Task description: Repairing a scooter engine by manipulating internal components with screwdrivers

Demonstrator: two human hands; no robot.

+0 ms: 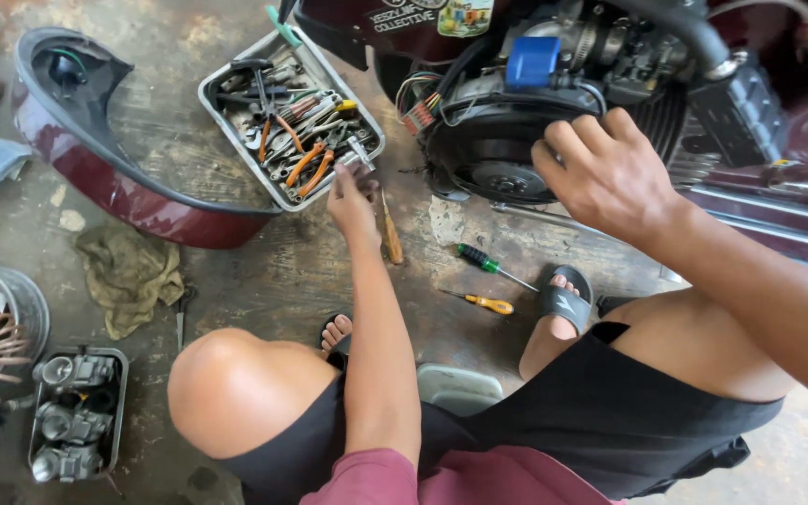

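My left hand [352, 203] reaches down to the near corner of a metal tool tray [220, 105] on the floor, its fingertips at the tools by the rim; whether it grips one I cannot tell. The tray holds several pliers, wrenches and screwdrivers, some with orange handles. My right hand [607, 174] rests against the round black engine cover [490, 150] of a dark red scooter, fingers curled over its edge. A blue part [532, 62] sits above the cover among wires.
On the floor lie a wooden-handled tool [391, 231], a green-handled screwdriver [492, 266] and an orange-handled one [484, 302]. A dark red body panel [114, 182], a dirty rag [129, 271] and a tray of metal parts [74, 411] are at the left. I sit on a low stool [460, 385].
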